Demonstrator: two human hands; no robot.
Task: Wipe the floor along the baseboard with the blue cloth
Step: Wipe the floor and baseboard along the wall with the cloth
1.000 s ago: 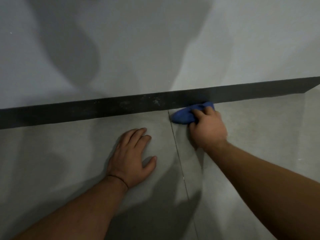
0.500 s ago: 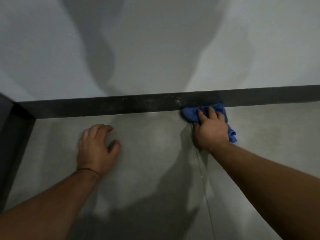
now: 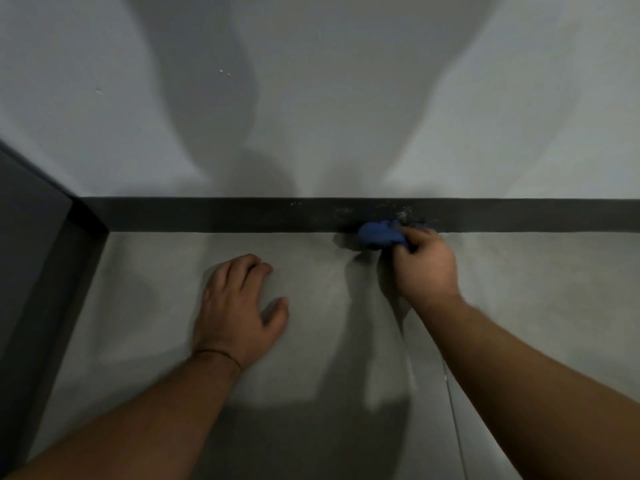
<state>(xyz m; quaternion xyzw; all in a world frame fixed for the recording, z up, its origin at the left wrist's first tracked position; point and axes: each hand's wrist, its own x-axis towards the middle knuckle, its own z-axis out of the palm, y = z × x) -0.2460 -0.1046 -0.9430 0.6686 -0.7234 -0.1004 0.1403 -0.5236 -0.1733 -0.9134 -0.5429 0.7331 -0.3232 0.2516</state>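
Since prev frame, right hand (image 3: 424, 268) slid blue cloth (image 3: 379, 234) left w/ grip closed on it; baseboard (image 3: 214, 215) ran on leftward to corner; left hand (image 3: 239, 306) flat, empty.

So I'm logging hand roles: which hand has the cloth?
The right hand, bunching the blue cloth against the baseboard; the left hand rests flat, empty.

Left hand (image 3: 239, 313) flat, fingers spread; right hand (image 3: 424, 268) fisted, arm extended.
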